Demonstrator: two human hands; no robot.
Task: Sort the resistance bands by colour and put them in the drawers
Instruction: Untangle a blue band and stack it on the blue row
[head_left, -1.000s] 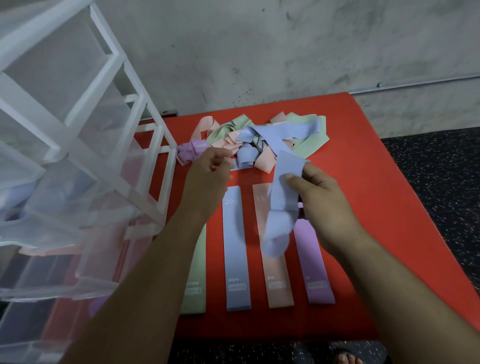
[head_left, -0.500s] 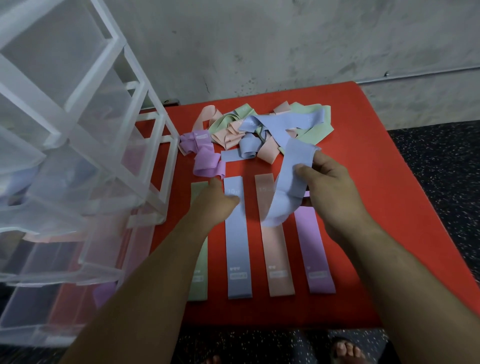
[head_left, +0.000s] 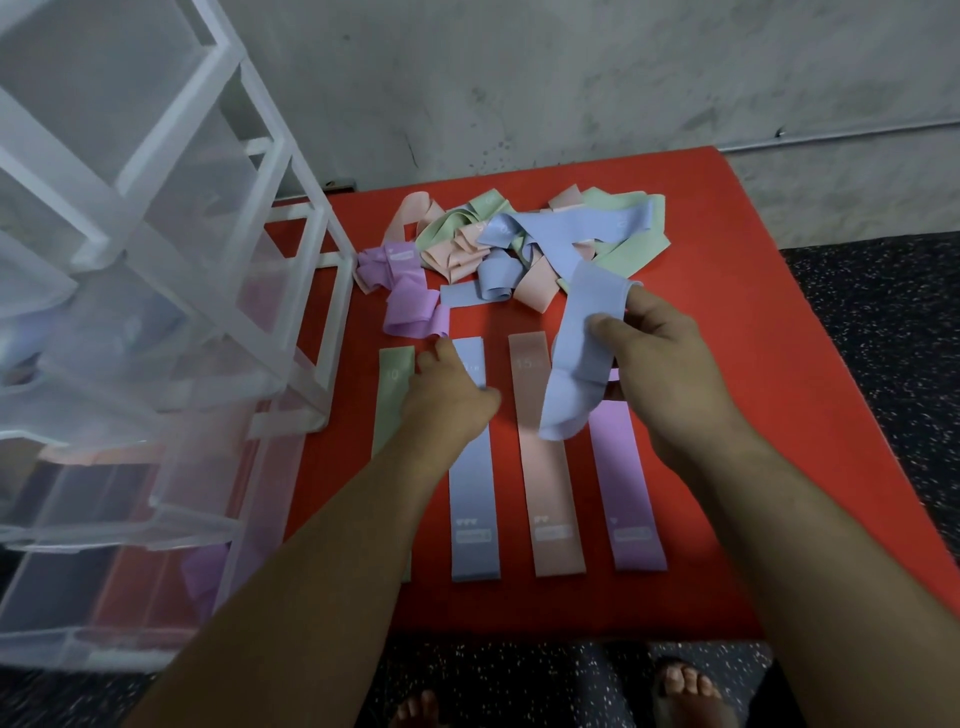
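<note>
The worktop (head_left: 727, 364) is red. The green band (head_left: 392, 395), blue band (head_left: 472, 499), pink band (head_left: 550, 467) and purple band (head_left: 628, 493) are pastel with white print. The drawers (head_left: 156, 260) are clear, white-framed; the floor (head_left: 883, 338) black, speckled.

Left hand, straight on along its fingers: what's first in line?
Probably the crumpled purple band, lying just beyond the fingertips of the left hand on the red table; depth is unclear, so it could pass above it.

Looks like a gym corner: speckled black rubber flooring (head_left: 883, 332) is laid underfoot, a bare concrete wall (head_left: 571, 78) is seen behind, and resistance bands (head_left: 519, 244) are piled on a red table (head_left: 737, 332).
</note>
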